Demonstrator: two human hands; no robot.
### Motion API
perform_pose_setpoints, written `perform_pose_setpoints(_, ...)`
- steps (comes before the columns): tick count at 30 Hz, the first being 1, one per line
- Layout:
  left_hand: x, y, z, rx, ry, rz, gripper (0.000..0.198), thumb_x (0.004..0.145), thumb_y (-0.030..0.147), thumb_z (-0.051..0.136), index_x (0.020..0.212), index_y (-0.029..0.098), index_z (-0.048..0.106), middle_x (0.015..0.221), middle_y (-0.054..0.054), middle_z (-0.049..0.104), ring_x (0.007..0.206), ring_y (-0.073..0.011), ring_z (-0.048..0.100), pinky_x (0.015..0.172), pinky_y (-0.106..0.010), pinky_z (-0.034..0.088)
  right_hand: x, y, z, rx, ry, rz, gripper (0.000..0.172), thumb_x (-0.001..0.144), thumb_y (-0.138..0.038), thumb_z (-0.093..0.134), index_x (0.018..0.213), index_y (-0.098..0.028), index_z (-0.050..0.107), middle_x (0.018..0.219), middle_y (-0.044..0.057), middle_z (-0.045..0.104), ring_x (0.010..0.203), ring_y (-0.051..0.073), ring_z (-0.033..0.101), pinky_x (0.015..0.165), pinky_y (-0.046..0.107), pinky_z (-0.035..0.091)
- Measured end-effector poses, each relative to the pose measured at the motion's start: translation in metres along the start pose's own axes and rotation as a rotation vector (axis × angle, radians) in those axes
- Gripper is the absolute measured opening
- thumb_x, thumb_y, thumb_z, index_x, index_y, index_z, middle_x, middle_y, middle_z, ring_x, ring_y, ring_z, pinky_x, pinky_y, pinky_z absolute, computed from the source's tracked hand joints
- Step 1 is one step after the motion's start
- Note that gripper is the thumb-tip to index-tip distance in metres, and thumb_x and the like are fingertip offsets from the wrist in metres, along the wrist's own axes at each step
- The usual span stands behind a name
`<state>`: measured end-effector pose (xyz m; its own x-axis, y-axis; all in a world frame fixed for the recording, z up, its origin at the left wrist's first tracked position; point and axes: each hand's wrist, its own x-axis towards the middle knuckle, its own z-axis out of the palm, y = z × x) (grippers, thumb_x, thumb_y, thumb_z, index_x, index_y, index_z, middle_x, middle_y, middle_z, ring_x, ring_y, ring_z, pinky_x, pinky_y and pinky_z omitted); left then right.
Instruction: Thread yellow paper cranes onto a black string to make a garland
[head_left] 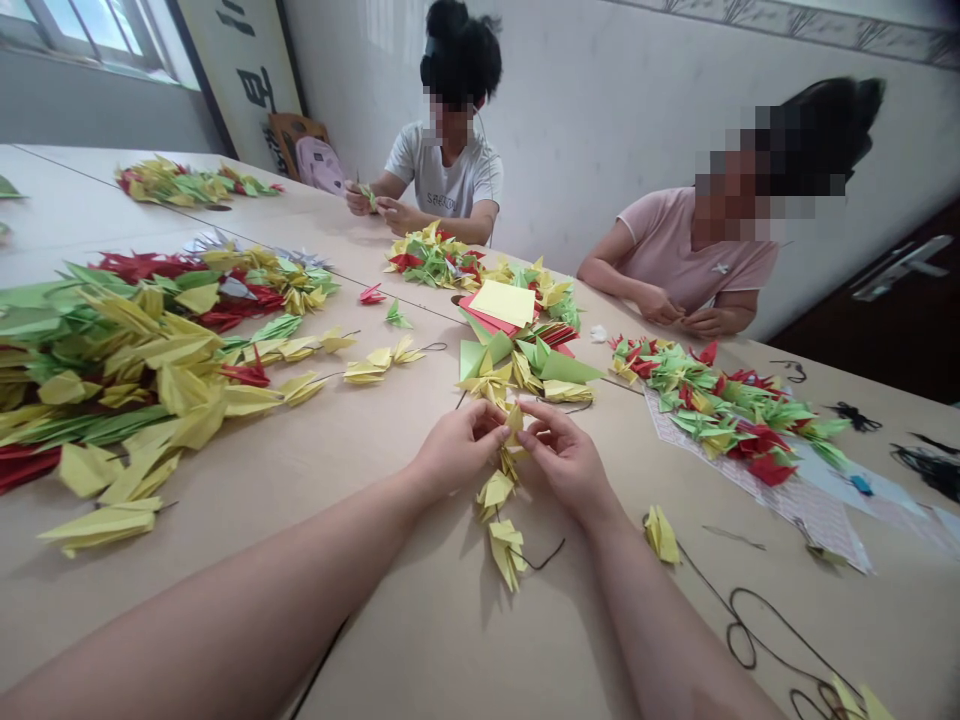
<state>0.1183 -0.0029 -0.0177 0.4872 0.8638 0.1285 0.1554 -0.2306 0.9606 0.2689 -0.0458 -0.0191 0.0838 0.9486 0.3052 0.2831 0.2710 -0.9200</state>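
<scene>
My left hand [459,447] and my right hand [564,462] hover over the tabletop, their fingertips pinching the top of a string of yellow origami cranes [498,500]. The string hangs down between my hands and lies on the table, with a dark cord [541,562] trailing from its lower end. Just beyond my hands lies a pile of green and yellow paper cranes [517,365]. A stack of red paper topped with a pale yellow sheet [502,303] rests behind it. My fingers hide part of the topmost crane.
A large heap of strung green, yellow and red cranes [135,370] covers the left of the table. Another crane pile [727,410] lies on a patterned sheet at right, beside loose black cord [772,630]. Co-workers in white [442,175] and pink [697,250] T-shirts sit opposite.
</scene>
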Motion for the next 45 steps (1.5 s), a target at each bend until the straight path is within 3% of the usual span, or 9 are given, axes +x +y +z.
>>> perform_pose_setpoints(3, 0.001, -0.002, 0.000, -0.016, -0.004, 0.002, 0.020, 0.075, 0.035, 0.052, 0.081, 0.016, 0.054, 0.076, -0.002, 0.060, 0.068, -0.0132, 0.057, 0.062, -0.025, 0.045, 0.000, 0.000, -0.001, -0.057, 0.012, -0.073, 0.024, 0.074, -0.024, 0.059, 0.097, -0.028, 0.062, 0.109, 0.002, 0.053, 0.069, 0.009, 0.051, 0.061, 0.024, 0.045)
perform_pose_setpoints(7, 0.001, 0.002, 0.000, -0.043, -0.022, -0.012, 0.024, 0.075, 0.038, 0.052, 0.083, 0.016, 0.055, 0.079, -0.003, 0.060, 0.069, -0.0131, 0.056, 0.064, -0.024, 0.045, 0.000, 0.001, -0.002, -0.034, 0.012, -0.074, 0.006, 0.073, -0.024, 0.060, 0.077, -0.024, 0.064, 0.097, 0.003, 0.055, 0.080, 0.013, 0.054, 0.062, 0.025, 0.046)
perform_pose_setpoints(13, 0.000, 0.010, -0.001, -0.053, 0.016, -0.075, 0.026, 0.077, 0.040, 0.049, 0.070, 0.015, 0.054, 0.063, 0.000, 0.055, 0.061, -0.0115, 0.053, 0.061, -0.024, 0.044, -0.001, 0.000, -0.002, 0.007, 0.024, -0.066, 0.001, 0.070, -0.023, 0.063, 0.071, -0.023, 0.063, 0.091, 0.003, 0.050, 0.086, 0.015, 0.052, 0.066, 0.026, 0.046)
perform_pose_setpoints(19, 0.000, 0.004, -0.001, -0.137, 0.116, -0.064, 0.024, 0.076, 0.038, 0.050, 0.072, 0.015, 0.052, 0.059, 0.001, 0.055, 0.056, -0.0107, 0.054, 0.057, -0.023, 0.044, -0.002, -0.004, 0.000, 0.109, -0.014, -0.001, 0.002, 0.066, -0.022, 0.065, 0.065, -0.024, 0.064, 0.090, 0.003, 0.051, 0.086, 0.016, 0.053, 0.070, 0.028, 0.045)
perform_pose_setpoints(26, 0.000, 0.004, -0.001, -0.140, 0.141, -0.053, 0.022, 0.077, 0.037, 0.050, 0.073, 0.015, 0.051, 0.061, 0.001, 0.055, 0.059, -0.0115, 0.056, 0.060, -0.024, 0.046, -0.002, -0.012, -0.002, 0.102, -0.074, 0.075, 0.006, 0.068, -0.023, 0.060, 0.066, -0.022, 0.065, 0.087, 0.002, 0.055, 0.087, 0.016, 0.053, 0.076, 0.029, 0.042)
perform_pose_setpoints(29, -0.001, 0.004, -0.001, -0.117, 0.125, -0.011, 0.021, 0.078, 0.036, 0.048, 0.074, 0.016, 0.051, 0.064, 0.001, 0.056, 0.060, -0.0113, 0.056, 0.060, -0.024, 0.046, -0.002, -0.012, -0.001, 0.090, -0.101, 0.111, 0.013, 0.070, -0.030, 0.061, 0.063, -0.019, 0.061, 0.083, 0.002, 0.057, 0.080, 0.015, 0.053, 0.073, 0.028, 0.042)
perform_pose_setpoints(34, -0.003, 0.002, 0.001, -0.054, 0.073, 0.050, 0.020, 0.078, 0.036, 0.049, 0.077, 0.017, 0.053, 0.070, 0.000, 0.058, 0.064, -0.0117, 0.056, 0.062, -0.024, 0.045, -0.001, -0.010, 0.001, 0.167, -0.070, 0.243, 0.026, 0.065, -0.036, 0.067, 0.062, -0.018, 0.049, 0.061, -0.004, 0.051, 0.057, 0.009, 0.046, 0.053, 0.022, 0.037)
perform_pose_setpoints(38, -0.003, 0.003, 0.000, -0.149, 0.078, 0.057, 0.021, 0.079, 0.037, 0.049, 0.079, 0.016, 0.052, 0.073, 0.000, 0.057, 0.069, -0.0118, 0.056, 0.065, -0.024, 0.046, 0.000, -0.010, 0.002, 0.240, -0.073, 0.288, 0.026, 0.062, -0.037, 0.070, 0.072, -0.019, 0.053, 0.065, -0.003, 0.056, 0.059, 0.009, 0.052, 0.057, 0.022, 0.042)
perform_pose_setpoints(45, -0.002, 0.007, -0.003, -0.214, -0.018, 0.036, 0.026, 0.071, 0.038, 0.060, 0.080, 0.014, 0.055, 0.077, -0.002, 0.059, 0.074, -0.0126, 0.056, 0.070, -0.026, 0.046, 0.000, -0.009, 0.000, 0.290, -0.091, 0.308, 0.025, 0.061, -0.036, 0.071, 0.071, -0.018, 0.056, 0.065, -0.003, 0.059, 0.061, 0.010, 0.056, 0.061, 0.024, 0.047)
